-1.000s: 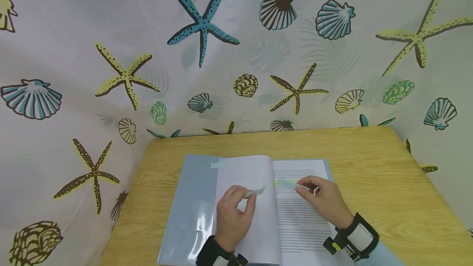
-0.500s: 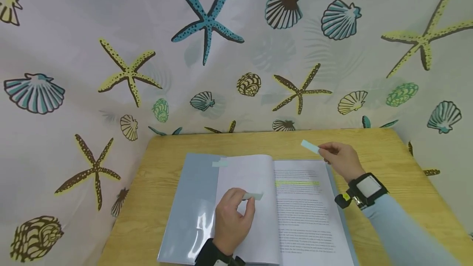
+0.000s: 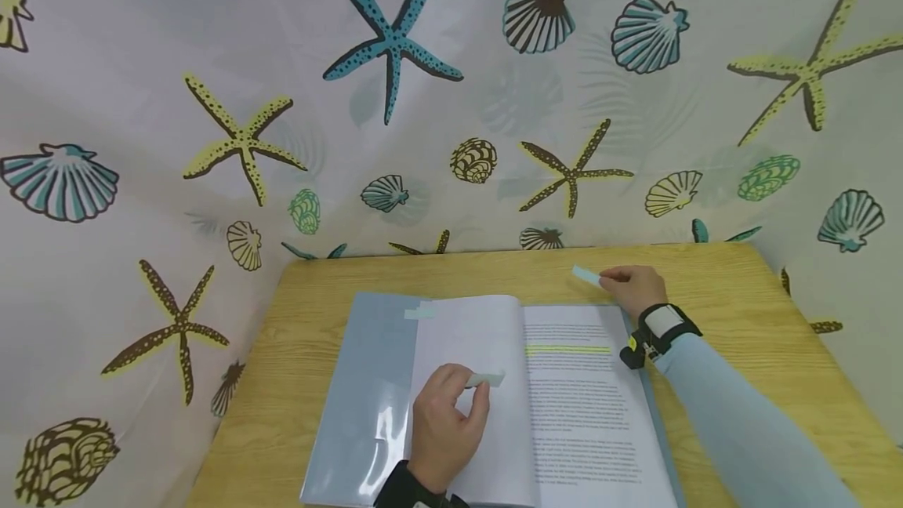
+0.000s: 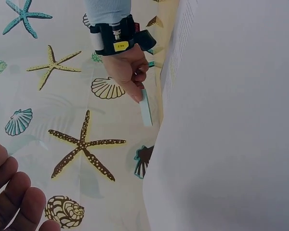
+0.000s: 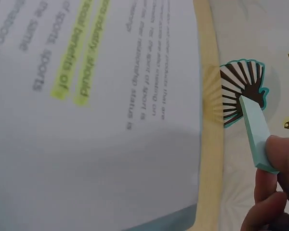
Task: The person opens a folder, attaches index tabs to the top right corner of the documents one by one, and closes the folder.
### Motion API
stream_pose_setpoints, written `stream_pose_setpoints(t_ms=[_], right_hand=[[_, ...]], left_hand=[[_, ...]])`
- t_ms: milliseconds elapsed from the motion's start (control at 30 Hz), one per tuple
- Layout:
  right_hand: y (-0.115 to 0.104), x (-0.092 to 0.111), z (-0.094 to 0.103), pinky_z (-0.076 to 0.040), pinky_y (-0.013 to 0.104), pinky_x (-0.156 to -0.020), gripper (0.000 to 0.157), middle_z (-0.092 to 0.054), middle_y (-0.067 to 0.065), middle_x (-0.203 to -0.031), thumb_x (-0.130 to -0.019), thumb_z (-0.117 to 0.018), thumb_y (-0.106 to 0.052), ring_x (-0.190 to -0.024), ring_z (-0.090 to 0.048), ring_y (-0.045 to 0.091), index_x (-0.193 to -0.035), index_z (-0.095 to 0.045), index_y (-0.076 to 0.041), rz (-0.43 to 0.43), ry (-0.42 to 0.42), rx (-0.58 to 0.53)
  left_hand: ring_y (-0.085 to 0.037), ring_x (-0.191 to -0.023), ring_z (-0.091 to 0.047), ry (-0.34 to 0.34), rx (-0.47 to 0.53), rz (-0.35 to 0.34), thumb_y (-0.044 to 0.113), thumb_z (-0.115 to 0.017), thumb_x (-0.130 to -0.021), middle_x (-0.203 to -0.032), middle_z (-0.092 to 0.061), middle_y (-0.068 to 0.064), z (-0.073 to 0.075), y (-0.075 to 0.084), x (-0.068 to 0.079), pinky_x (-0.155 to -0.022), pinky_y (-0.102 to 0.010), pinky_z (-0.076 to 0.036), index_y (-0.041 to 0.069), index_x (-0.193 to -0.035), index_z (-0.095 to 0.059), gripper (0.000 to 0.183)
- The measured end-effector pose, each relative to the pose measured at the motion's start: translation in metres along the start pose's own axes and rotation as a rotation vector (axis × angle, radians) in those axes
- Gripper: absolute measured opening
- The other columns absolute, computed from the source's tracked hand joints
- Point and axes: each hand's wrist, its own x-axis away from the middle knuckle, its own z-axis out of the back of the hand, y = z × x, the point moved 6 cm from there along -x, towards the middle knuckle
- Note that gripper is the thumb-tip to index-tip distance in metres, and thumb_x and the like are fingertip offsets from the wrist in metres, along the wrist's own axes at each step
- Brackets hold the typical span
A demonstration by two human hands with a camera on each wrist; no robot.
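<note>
In the head view, my left hand (image 3: 447, 429) pinches a small pale green-blue sticky note (image 3: 487, 379) between thumb and fingers, above the blank left page. My right hand (image 3: 635, 288) holds a thin pad of sticky notes (image 3: 587, 276) by one end, beyond the top right corner of the document. The pad's stacked edge shows in the right wrist view, where thumb and fingers grip the sticky note pad (image 5: 255, 130). An open folder (image 3: 381, 382) lies beneath, its printed page (image 3: 582, 406) bearing a yellow highlighted line (image 3: 567, 350).
Another pale sticky note (image 3: 420, 310) is stuck at the top of the left page, overlapping the folder cover. The wooden table (image 3: 776, 351) ends at a curtain (image 3: 423, 179) printed with starfish and shells.
My right hand has carried the sticky note pad from over the printed page to beyond its top right corner, uncovering the highlighted line. The left hand has hardly moved.
</note>
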Motion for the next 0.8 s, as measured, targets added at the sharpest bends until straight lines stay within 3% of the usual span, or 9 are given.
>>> stream_pose_setpoints(t_ms=[267,567,800], right_hand=[[0.003,-0.007,-0.017,-0.045,0.042,-0.075,0.025,-0.068,0.014,-0.101,-0.090,-0.063,-0.026,-0.091,-0.057,0.029,-0.104,-0.069,-0.007,-0.047,-0.017,0.110],[-0.001,-0.004,-0.024,-0.041,0.036,-0.055,0.018,-0.064,0.011,-0.075,-0.088,-0.064,-0.020,-0.065,-0.054,0.027,-0.085,-0.066,-0.002,-0.062,-0.016,0.344],[0.003,-0.009,-0.026,-0.042,0.036,-0.056,0.022,-0.063,0.011,-0.075,-0.090,-0.061,-0.022,-0.065,-0.054,0.026,-0.087,-0.065,-0.001,-0.046,-0.057,0.373]], left_hand=[[-0.007,-0.075,-0.054,-0.002,0.009,0.004,0.009,-0.068,-0.078,-0.080,-0.058,0.006,-0.003,-0.002,0.003,-0.062,-0.023,-0.049,0.014,-0.076,-0.059,0.010],[-0.009,-0.073,-0.055,-0.003,0.036,-0.009,0.008,-0.067,-0.079,-0.078,-0.058,0.004,-0.004,0.000,0.003,-0.062,-0.023,-0.049,0.014,-0.076,-0.059,0.011],[-0.011,-0.072,-0.055,-0.004,0.029,-0.007,0.008,-0.067,-0.079,-0.077,-0.058,0.002,-0.004,0.000,0.003,-0.061,-0.024,-0.049,0.014,-0.076,-0.059,0.011]])
